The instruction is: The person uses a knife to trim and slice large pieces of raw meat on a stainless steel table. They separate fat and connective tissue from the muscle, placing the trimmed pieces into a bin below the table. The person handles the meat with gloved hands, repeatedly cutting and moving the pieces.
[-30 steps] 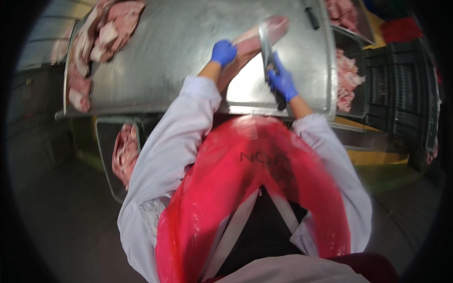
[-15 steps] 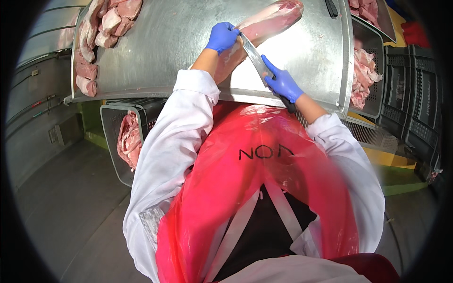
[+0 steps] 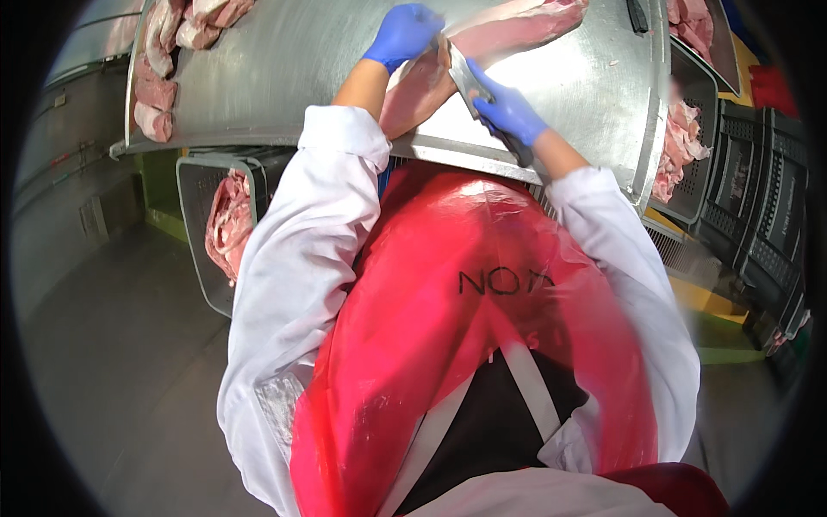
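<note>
A long pink meat loin (image 3: 517, 33) with a pale surface lies slantwise on the metal table, from near my left forearm to the far edge of view. My left hand (image 3: 403, 36), in a blue glove, is closed over the loin's left side, its fingertips pinching at the meat's edge; the exact grip is partly hidden. In my right hand (image 3: 512, 109), also blue-gloved, is a knife (image 3: 465, 84) with a dark handle. The knife's blade points up and left, its tip at the loin beside my left fingers.
Cut meat pieces (image 3: 155, 95) line the table's (image 3: 284, 86) left edge. Below it stands a grey crate (image 3: 196, 233) of meat. Another crate (image 3: 708, 129) with trimmings is on the right, beside stacked black crates (image 3: 749, 194). A dark-handled tool (image 3: 637, 15) lies at far right.
My left hand has moved up and slightly left, away from the right hand. The right hand and knife have moved slightly up and right. The whole view has shifted a little.
</note>
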Action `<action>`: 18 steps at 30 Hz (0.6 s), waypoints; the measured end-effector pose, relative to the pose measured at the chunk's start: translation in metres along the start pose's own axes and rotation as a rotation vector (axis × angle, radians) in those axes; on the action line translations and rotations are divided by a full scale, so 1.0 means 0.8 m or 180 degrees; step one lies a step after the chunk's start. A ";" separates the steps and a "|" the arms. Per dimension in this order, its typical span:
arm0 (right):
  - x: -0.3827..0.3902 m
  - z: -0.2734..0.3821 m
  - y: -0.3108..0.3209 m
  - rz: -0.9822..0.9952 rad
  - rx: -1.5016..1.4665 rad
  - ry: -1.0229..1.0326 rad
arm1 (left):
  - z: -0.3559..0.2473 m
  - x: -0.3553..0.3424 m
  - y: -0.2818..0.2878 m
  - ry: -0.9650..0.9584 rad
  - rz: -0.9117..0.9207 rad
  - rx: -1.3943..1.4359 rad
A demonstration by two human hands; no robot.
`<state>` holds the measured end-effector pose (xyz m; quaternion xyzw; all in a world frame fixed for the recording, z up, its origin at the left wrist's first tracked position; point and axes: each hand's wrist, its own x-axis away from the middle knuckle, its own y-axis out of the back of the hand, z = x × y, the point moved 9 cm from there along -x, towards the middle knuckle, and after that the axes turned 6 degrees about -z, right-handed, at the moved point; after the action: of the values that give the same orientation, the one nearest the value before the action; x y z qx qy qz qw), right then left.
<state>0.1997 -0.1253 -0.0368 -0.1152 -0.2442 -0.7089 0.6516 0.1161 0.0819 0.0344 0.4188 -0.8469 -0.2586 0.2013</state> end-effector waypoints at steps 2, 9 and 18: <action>0.018 0.001 -0.005 0.0111 0.0226 -0.0035 | 0.026 -0.004 0.011 0.0016 -0.0059 0.0123; 0.059 0.000 -0.026 0.0442 0.0888 0.0159 | 0.020 0.081 0.116 0.0107 -0.0726 0.1517; 0.019 0.053 0.036 -0.0454 0.0308 0.1048 | 0.035 0.369 0.454 0.0204 -0.2793 0.1504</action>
<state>0.2193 -0.1184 0.0121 0.0514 -0.1756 -0.7500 0.6356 -0.2877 0.0365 0.2695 0.7776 -0.6196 -0.1070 -0.0010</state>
